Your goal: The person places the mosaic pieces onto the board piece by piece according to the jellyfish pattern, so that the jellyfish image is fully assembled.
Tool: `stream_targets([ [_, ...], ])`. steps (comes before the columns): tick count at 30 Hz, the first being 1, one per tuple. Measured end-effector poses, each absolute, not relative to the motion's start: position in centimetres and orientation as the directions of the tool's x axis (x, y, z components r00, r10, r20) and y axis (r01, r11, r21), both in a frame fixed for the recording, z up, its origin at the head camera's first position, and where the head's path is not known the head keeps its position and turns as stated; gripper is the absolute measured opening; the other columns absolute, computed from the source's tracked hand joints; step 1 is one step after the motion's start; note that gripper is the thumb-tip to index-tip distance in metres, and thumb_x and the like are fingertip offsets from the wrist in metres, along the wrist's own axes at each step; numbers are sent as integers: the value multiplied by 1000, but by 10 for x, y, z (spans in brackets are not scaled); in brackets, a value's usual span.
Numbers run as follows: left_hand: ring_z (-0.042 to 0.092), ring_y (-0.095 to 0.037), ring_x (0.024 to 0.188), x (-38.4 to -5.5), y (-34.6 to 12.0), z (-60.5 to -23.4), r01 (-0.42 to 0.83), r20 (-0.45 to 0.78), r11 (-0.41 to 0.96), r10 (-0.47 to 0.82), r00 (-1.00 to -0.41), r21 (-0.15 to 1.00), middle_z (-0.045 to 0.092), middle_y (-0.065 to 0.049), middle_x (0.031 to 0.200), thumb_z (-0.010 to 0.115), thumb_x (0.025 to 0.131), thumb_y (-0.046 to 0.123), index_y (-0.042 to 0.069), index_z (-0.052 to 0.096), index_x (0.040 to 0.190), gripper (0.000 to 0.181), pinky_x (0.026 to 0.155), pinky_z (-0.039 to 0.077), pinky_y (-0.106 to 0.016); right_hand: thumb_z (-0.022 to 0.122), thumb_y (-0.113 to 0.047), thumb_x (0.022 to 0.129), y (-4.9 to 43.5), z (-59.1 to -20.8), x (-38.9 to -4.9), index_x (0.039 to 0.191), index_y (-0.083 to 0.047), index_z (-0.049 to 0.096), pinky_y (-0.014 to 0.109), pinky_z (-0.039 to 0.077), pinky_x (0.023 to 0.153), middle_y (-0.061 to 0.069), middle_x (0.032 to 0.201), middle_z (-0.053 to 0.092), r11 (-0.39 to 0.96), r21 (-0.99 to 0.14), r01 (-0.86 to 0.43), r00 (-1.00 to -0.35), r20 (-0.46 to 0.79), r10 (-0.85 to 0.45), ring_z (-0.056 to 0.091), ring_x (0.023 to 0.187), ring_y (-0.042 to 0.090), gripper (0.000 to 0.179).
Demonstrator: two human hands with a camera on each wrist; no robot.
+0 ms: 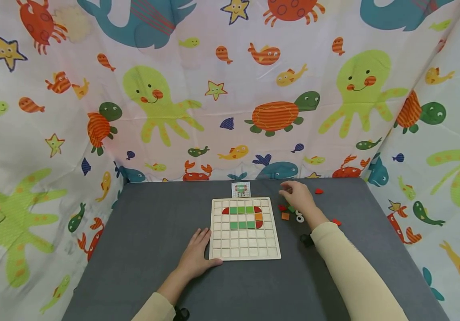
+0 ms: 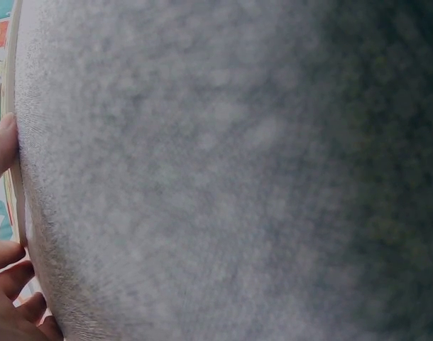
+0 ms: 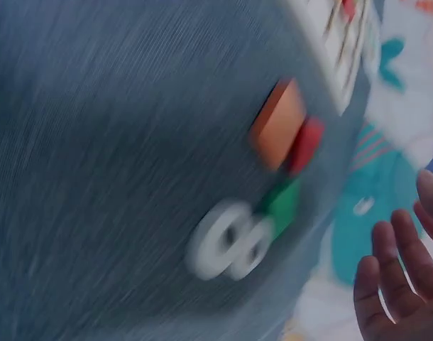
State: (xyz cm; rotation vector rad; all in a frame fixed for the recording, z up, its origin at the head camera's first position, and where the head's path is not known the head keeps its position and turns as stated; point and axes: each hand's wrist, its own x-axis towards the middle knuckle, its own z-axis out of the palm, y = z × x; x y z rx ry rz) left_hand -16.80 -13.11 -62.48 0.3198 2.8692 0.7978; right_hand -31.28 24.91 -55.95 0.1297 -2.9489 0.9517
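Your left hand [image 1: 194,255]: fingers and thumb spread apart, touching the board's near left corner.
Grid board [image 1: 246,244]: flat on the gray table [image 1: 154,223], red, green and orange tiles [image 1: 241,210] across its far half.
Loose pieces: orange square [image 3: 279,126], red piece [image 3: 305,145], green piece [image 3: 282,206] and white rings [image 3: 204,247], just right of the board.
Your right hand [image 1: 300,198]: fingers apart, nothing visible between them, near the loose pieces.
Picture card [image 1: 240,189]: beside the board's far edge.

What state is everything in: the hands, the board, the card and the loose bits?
Left hand: touching the board's near-left corner
Right hand: fingers loosely bent, no piece visible in it
Board: flat, partly filled with coloured pieces
Card: printed side showing
Loose orange square: off the board
White rings: off the board, close together
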Motion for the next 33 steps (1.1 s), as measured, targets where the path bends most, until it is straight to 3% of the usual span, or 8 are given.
stream_targets([
  [6, 19, -36, 155, -168, -131, -622, 172, -82, 829, 253, -964, 532, 30, -10, 165, 83, 76, 56, 8, 34, 158, 107, 115, 34, -58, 66, -23, 99, 297, -580, -321, 135, -4, 62, 57, 51, 92, 21, 125, 65, 817, -577, 14, -992, 95, 85, 63, 111, 39, 41],
  [11, 18, -35, 155, -168, -130, -624, 169, -87, 830, 252, -964, 531, 29, -9, 166, 83, 77, 57, 9, 33, 159, 107, 115, 34, -58, 64, -19, 98, 321, -590, -325, 145, -1, 50, 64, 37, 108, 30, 145, 46, 833, -538, 127, -984, 40, 176, 44, 131, 50, 52],
  [15, 19, -36, 155, -166, -132, -622, 171, -76, 823, 250, -965, 542, 30, -10, 165, 83, 77, 55, 8, 33, 159, 106, 115, 34, -59, 63, -17, 98, 331, -596, -328, 149, 3, 43, 64, 29, 114, 35, 151, 36, 857, -496, 140, -987, -3, 159, 34, 135, 56, 58],
  [18, 19, -37, 155, -166, -133, -621, 181, -70, 820, 258, -964, 542, 30, -11, 165, 82, 78, 55, 8, 33, 159, 106, 115, 34, -59, 62, -14, 98, 336, -598, -327, 145, 9, 46, 63, 27, 113, 37, 145, 42, 876, -464, 131, -989, -6, 145, 37, 132, 56, 54],
  [24, 18, -36, 155, -166, -133, -621, 175, -80, 824, 257, -963, 539, 30, -11, 165, 82, 78, 55, 8, 32, 159, 106, 115, 34, -59, 61, -10, 98, 340, -600, -325, 129, 10, 62, 61, 35, 109, 37, 129, 55, 883, -444, 154, -983, 26, 184, 46, 122, 56, 37],
  [33, 18, -35, 155, -167, -133, -621, 157, -94, 832, 243, -966, 532, 29, -10, 165, 82, 77, 56, 9, 32, 159, 107, 116, 34, -58, 68, -22, 97, 340, -604, -322, 107, 11, 68, 58, 46, 94, 30, 106, 66, 873, -465, 150, -980, 45, 192, 59, 103, 48, 35],
])
